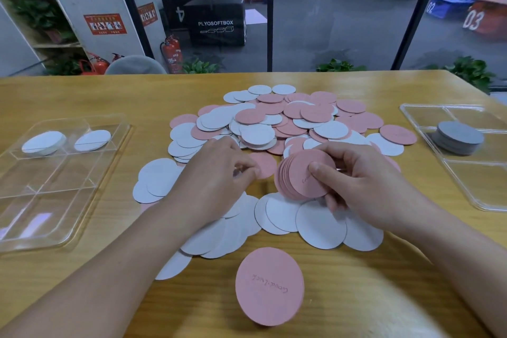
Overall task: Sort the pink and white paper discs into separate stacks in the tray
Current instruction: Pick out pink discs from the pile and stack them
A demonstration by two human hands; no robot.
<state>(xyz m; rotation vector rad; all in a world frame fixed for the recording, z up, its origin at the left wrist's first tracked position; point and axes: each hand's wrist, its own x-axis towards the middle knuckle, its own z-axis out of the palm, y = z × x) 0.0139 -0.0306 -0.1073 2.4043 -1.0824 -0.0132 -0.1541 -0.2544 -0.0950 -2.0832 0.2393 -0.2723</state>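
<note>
Gathering pinks: your right hand (pixel 365 186) grips a fanned stack of pink paper discs (pixel 304 175), your left hand (pixel 219 173) pinches a single pink paper disc (pixel 265 165) at its 3 o'clock; next, add it to the fan.

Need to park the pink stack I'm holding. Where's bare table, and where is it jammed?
Bare wood lies between the left tray and the disc pile, and between the pile and the right tray. The near edge around the lone pink disc is open. The centre under both hands is crowded.

You sat at a wooden desk (pixel 82 96) facing black-framed glass (pixel 270 22); beyond lay grey floor (pixel 329 25), a black plyo box (pixel 218 23), fire extinguishers (pixel 171 53).
</note>
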